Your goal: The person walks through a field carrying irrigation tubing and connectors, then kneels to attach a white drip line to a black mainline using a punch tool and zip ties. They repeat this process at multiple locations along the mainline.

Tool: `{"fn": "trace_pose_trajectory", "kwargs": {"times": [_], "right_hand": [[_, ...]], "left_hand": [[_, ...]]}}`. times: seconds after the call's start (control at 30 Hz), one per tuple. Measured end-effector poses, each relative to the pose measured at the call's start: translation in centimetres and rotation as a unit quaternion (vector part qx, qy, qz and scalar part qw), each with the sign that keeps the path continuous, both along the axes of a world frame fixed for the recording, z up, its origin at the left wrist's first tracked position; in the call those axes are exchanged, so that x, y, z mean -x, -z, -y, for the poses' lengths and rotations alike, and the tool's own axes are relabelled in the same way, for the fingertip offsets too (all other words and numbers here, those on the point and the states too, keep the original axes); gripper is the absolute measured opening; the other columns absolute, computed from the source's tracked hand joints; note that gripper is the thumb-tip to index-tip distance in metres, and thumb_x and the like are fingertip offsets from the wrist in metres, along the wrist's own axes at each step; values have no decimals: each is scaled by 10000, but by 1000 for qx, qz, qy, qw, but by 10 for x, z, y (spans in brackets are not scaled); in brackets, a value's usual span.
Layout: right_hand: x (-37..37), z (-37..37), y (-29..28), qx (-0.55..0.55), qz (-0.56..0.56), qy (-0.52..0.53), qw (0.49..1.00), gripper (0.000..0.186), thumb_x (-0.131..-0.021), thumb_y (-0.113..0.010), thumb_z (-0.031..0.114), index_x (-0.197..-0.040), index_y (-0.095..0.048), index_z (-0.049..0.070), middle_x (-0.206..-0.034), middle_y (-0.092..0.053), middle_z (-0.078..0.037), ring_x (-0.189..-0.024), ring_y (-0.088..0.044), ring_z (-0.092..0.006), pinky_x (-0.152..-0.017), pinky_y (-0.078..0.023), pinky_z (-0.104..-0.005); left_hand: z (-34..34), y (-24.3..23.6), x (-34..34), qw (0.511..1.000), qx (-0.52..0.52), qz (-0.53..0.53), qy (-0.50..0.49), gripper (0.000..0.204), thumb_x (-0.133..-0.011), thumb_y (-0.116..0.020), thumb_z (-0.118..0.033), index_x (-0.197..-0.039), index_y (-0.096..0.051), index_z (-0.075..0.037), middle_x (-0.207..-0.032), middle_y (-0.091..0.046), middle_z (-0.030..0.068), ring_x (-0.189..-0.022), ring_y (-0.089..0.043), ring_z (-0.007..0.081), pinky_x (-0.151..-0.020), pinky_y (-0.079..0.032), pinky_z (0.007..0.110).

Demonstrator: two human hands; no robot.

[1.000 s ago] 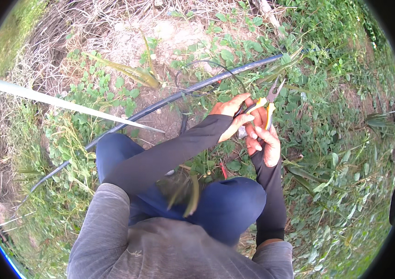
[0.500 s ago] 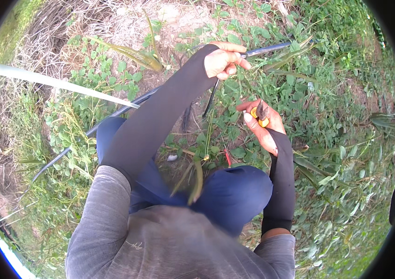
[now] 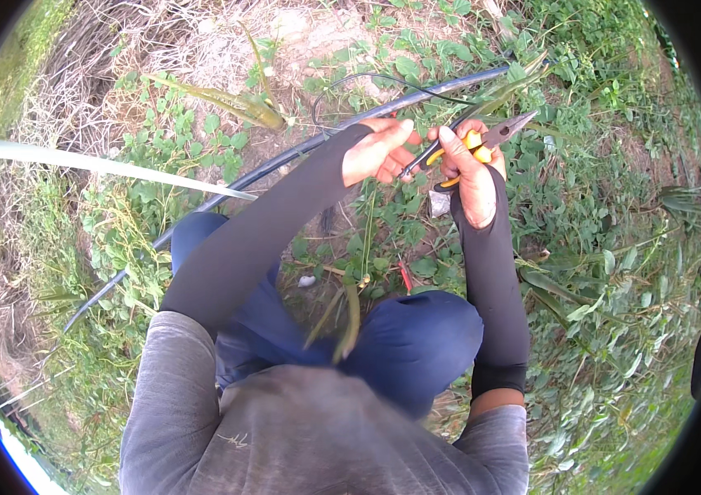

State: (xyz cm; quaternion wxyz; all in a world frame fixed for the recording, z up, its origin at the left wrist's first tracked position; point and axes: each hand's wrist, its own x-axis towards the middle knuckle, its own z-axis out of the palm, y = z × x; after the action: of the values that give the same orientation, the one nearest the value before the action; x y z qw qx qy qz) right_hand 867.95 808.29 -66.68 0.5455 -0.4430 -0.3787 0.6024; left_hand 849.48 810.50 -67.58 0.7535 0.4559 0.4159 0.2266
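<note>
My right hand [image 3: 472,169] grips long-nose pliers [image 3: 505,132] with yellow and black handles, their jaws pointing up and to the right. A short black piece with a dark tip [image 3: 408,169] juts from the same hand toward the left; whether it is a pliers handle or a cable end, I cannot tell. Just left of it, my left hand [image 3: 373,155] has its fingers apart and appears to hold nothing. Behind both hands a black hose [image 3: 284,157] crosses the ground diagonally. A thin black wire [image 3: 358,76] loops over it.
Weeds and bare soil surround my bent knees [image 3: 424,338]. A red object [image 3: 405,276] lies in front of them, with a small white lump [image 3: 306,280] to its left. Spiky plants [image 3: 243,107] stand at far left. A pale strip [image 3: 103,169] crosses the left side.
My left hand has come off the hose and drawn nearer me. My right hand has risen, turning the pliers so their jaws point up and right. The hands are closer together.
</note>
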Motion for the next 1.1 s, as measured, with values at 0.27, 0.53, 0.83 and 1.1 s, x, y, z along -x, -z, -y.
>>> {"fn": "trace_pose_trajectory", "kwargs": {"times": [0.27,0.53,0.83,1.1], "right_hand": [[-4,-11,14,93,-42,-63,993,175,-851,-635,93,-949,-500,42,-947,-656,-105,-599,-480,-70,-510,-384,-194],[-2,32,29,-34,321,-253,912,554,-868,-570,91,-1386,-373,105,-1135,-596,-141,-832,-581,-169,-713,-480,-310],[8,32,25,-83,559,-147,812,494,-846,-576,115,-1313,-418,145,-935,-613,-150,-889,-582,-337,-792,-459,-433],[10,29,28,-34,526,-182,830,484,-839,-564,95,-1298,-413,77,-1060,-600,-223,-983,-573,-409,-816,-453,-455]], "left_hand": [[27,7,6,996,-40,30,-69,291,-958,-493,-225,-1107,-593,4,-845,-650,61,-720,-608,112,-652,-465,225],[21,14,13,977,-100,-24,-189,278,-963,-476,-215,-1053,-625,2,-736,-630,36,-601,-567,87,-549,-433,213],[29,13,3,944,-202,-175,-192,282,-945,-486,-181,-1073,-611,37,-723,-646,69,-603,-596,117,-592,-493,251],[34,14,2,921,-252,-240,-172,289,-931,-497,-169,-1103,-593,44,-759,-674,87,-621,-623,128,-601,-499,253]]}}
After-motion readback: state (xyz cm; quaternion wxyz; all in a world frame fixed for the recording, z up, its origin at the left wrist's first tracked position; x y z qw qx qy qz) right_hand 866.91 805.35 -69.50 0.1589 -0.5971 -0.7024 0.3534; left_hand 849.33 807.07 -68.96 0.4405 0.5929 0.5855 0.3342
